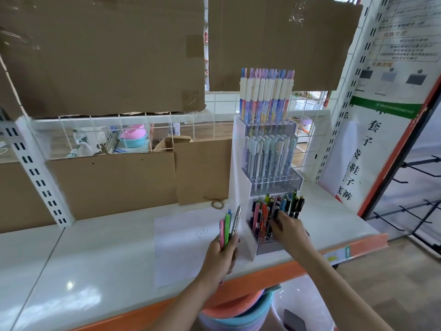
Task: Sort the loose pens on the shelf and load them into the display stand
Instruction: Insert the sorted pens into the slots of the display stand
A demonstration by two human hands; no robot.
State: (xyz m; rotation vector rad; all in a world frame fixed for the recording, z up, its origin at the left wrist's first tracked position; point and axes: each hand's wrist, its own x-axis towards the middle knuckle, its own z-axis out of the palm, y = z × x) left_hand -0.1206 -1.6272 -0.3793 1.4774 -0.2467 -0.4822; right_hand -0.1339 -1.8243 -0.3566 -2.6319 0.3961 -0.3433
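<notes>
The left hand (223,253) has its fingers curled tight around a bunch of pens (228,226). The pens stick up out of the fist, over a white paper (181,244) on the shelf (95,263). Just to the right stands the display stand (241,187). The right hand (287,229) reaches into its bottom row (265,216), fingertips among the bright pens there. I cannot tell if it is holding one.

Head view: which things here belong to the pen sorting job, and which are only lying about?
Belongs to the job:
- white tiered display stand
- mixed coloured pens in its lowest tier
- bundle of pens in left hand
- right hand

Lying about:
- white paper sheet
- brown rubber band
- cardboard panels
</notes>
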